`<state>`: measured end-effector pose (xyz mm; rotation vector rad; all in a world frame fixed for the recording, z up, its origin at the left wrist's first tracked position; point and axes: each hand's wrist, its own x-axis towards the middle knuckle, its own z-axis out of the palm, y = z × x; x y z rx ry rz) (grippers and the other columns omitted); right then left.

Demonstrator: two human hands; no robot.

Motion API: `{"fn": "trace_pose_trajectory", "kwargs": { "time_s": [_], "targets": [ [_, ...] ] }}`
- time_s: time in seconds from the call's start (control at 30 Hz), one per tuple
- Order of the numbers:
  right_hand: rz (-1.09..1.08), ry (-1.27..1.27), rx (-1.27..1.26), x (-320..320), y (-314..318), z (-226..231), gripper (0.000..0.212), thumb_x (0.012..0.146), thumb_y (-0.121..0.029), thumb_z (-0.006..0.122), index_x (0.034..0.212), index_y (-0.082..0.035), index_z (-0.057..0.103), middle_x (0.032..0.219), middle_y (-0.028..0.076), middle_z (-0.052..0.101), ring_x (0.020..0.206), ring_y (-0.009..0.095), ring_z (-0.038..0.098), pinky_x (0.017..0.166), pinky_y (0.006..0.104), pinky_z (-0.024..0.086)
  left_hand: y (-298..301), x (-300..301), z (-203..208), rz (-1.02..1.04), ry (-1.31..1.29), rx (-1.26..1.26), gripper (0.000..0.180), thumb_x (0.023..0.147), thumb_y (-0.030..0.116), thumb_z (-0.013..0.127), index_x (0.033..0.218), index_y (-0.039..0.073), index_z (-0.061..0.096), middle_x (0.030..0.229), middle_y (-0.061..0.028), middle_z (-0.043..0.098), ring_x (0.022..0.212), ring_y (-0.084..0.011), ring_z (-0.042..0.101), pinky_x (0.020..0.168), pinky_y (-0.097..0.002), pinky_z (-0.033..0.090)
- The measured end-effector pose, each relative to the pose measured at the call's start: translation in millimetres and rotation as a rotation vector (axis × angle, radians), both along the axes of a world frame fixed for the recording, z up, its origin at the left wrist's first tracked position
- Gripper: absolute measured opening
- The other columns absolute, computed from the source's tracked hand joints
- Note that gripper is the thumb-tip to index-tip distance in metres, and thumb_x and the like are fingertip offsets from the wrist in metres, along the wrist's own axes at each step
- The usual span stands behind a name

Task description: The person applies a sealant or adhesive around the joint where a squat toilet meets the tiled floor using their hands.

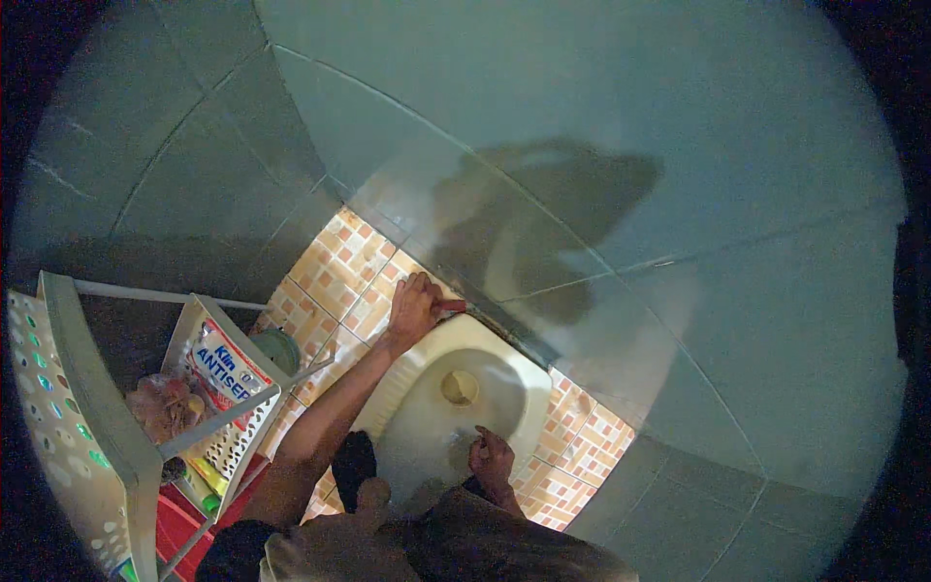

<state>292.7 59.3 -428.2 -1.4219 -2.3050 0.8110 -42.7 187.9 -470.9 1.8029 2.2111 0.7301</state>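
Observation:
A white squat toilet (535, 403) is set in the tiled floor, with a round drain hole (460, 388) at the far part of its basin. My left hand (415, 308) reaches to its far left corner by the wall, closed on a small reddish block (449, 305). Whether that block is a brush I cannot make out. Over the right side of the basin is my right hand (493, 460), one finger stretched out and the others loosely bent, with nothing visible in it. My dark and light clothing covers the near end of the toilet.
A white perforated shelf rack (102, 417) stands at the left, holding a white, blue and red packet (225, 364), a crumpled plastic bag (163, 407) and a yellow tube with a green cap (207, 480). Behind it is a greenish container (278, 347). Grey tiled walls (727, 194) close in around the floor.

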Motion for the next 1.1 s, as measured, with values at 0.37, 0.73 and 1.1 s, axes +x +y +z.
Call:
{"fn": "trace_pose_trajectory", "kwargs": {
  "time_s": [0.37, 0.73, 1.1],
  "targets": [
    [0.026, -0.049, 0.035, 0.1, 2.3, 0.4, 0.029, 0.080, -0.007, 0.066, 0.109, -0.009, 0.069, 0.075, 0.011, 0.067, 0.068, 0.027, 0.066, 0.066, 0.0389, 0.054, -16.4, -11.5, 33.8, -0.169, 0.049, 0.206, 0.031, 0.076, 0.014, 0.068, 0.107, 0.007, 0.069, 0.099, -0.0081, 0.064, 0.091, -0.0262, 0.059, 0.086, -0.0391, 0.046],
    [-0.004, -0.015, -0.016, -0.5, 1.7, 1.9, 0.032, 0.080, -0.008, 0.065, 0.112, -0.008, 0.068, 0.081, 0.011, 0.069, 0.073, 0.027, 0.068, 0.070, 0.0393, 0.055, -6.2, -3.1, 2.7, -0.161, -0.137, -0.027, 0.034, 0.087, 0.016, 0.064, 0.119, 0.006, 0.065, 0.122, -0.0098, 0.066, 0.111, -0.0269, 0.063, 0.097, -0.0369, 0.052],
    [0.028, -0.015, 0.022, 0.8, 0.5, -8.7, 0.031, 0.079, -0.009, 0.066, 0.110, -0.011, 0.069, 0.075, 0.009, 0.065, 0.069, 0.027, 0.065, 0.066, 0.0405, 0.054, -1.8, -8.1, -7.4, -0.438, 0.032, 0.239, 0.029, 0.085, 0.022, 0.068, 0.110, 0.007, 0.070, 0.117, -0.0069, 0.069, 0.105, -0.0234, 0.067, 0.088, -0.0371, 0.057]
  ]
}}
